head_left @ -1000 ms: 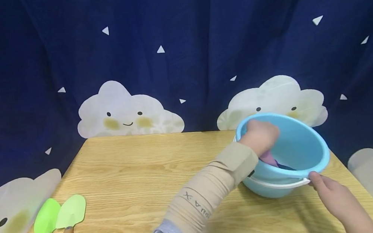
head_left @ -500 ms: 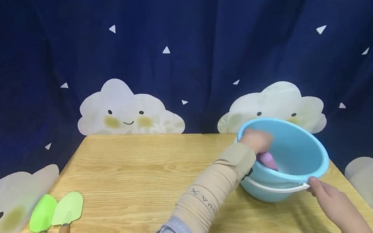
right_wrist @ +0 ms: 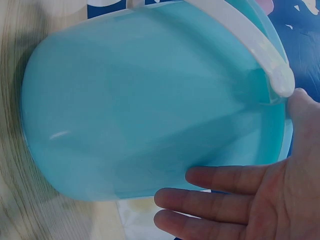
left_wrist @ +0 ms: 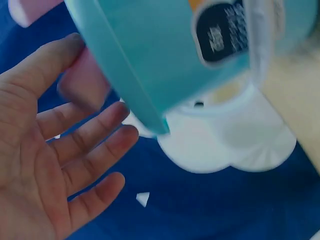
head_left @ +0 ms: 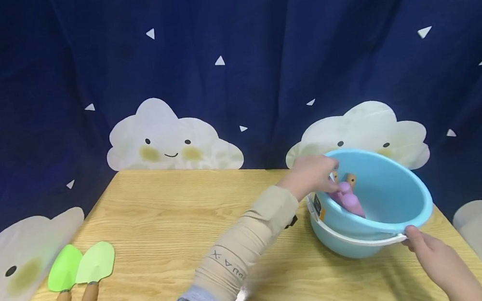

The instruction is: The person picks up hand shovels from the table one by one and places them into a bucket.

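Observation:
A light-blue bucket [head_left: 383,183] with a white handle [head_left: 358,241] stands at the right of the table. My right hand [head_left: 440,257] holds its near rim, thumb on top beside the handle's end; in the right wrist view the other fingers [right_wrist: 220,205] stretch out along the outside. My left hand [head_left: 310,175] is over the bucket's left rim, fingers spread and loosely bent. Its thumb is right at a pink rounded handle [left_wrist: 82,82]. Inside the bucket show two purple-pink handle ends [head_left: 350,200] and two wooden handle ends [head_left: 351,179]. Their lower parts are hidden.
Two green-bladed trowels, a bright one [head_left: 65,267] and a paler one [head_left: 96,261], lie with wooden handles on the left of the wooden table [head_left: 194,213]. A dark blue curtain [head_left: 191,39] with white clouds hangs behind the table.
My left hand has come up and left, from inside the bucket to its left rim, uncovering the wooden and purple-pink handle ends. My right hand stays on the rim.

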Demonstrator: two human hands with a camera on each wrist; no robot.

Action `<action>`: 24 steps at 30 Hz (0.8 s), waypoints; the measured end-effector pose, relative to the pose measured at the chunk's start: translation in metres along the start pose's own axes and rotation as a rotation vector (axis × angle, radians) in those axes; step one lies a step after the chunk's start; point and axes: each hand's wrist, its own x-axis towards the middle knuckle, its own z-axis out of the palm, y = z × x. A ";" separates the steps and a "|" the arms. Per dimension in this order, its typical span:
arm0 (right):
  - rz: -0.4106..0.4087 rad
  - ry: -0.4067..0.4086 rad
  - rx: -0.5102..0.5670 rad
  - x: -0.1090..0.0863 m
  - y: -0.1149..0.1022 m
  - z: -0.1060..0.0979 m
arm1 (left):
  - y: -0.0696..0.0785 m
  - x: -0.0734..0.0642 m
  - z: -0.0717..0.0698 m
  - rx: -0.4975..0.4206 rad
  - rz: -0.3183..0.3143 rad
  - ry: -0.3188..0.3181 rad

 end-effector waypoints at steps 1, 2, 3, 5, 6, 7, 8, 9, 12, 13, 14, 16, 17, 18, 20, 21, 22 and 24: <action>-0.009 0.006 -0.003 0.000 0.000 0.000 | -0.004 -0.004 -0.001 0.007 -0.009 0.012; -0.013 0.009 -0.007 0.000 0.001 0.000 | -0.007 -0.009 -0.002 0.019 -0.018 0.026; -0.019 0.016 -0.008 0.000 0.001 0.000 | -0.011 -0.013 -0.002 0.029 -0.026 0.044; -0.028 0.025 -0.007 0.000 0.001 0.000 | -0.017 -0.020 -0.001 0.053 -0.051 0.062; -0.030 0.028 -0.006 0.000 0.001 0.000 | -0.020 -0.024 -0.001 0.068 -0.067 0.068; -0.032 0.030 -0.006 0.000 0.001 0.000 | -0.023 -0.028 0.001 0.084 -0.085 0.078; -0.034 0.031 -0.006 0.000 0.001 0.000 | -0.026 -0.031 0.002 0.107 -0.099 0.093; -0.034 0.029 -0.007 0.000 0.001 0.000 | -0.028 -0.034 0.004 0.128 -0.113 0.109; -0.024 0.017 -0.015 0.000 0.000 0.000 | -0.036 -0.044 0.010 0.200 -0.166 0.186; -0.020 0.011 -0.017 0.000 0.000 0.000 | -0.038 -0.047 0.012 0.219 -0.183 0.222; -0.016 0.006 -0.020 0.001 0.000 0.000 | -0.041 -0.050 0.015 0.237 -0.198 0.261; -0.013 0.000 -0.023 0.001 0.001 -0.001 | -0.046 -0.055 0.020 0.260 -0.231 0.347; -0.017 0.003 -0.022 0.001 0.001 -0.001 | -0.049 -0.058 0.023 0.271 -0.246 0.387; -0.019 0.002 -0.021 0.001 0.001 -0.001 | -0.052 -0.061 0.025 0.281 -0.261 0.424; -0.019 -0.002 -0.023 0.002 0.001 0.000 | -0.058 -0.065 0.031 0.297 -0.292 0.496; -0.019 -0.005 -0.024 0.002 0.001 0.000 | -0.061 -0.067 0.033 0.303 -0.309 0.521; -0.014 -0.012 -0.023 0.002 0.000 0.000 | -0.063 -0.069 0.036 0.306 -0.325 0.536; -0.003 -0.026 -0.023 0.003 0.000 -0.001 | -0.068 -0.074 0.039 0.308 -0.357 0.554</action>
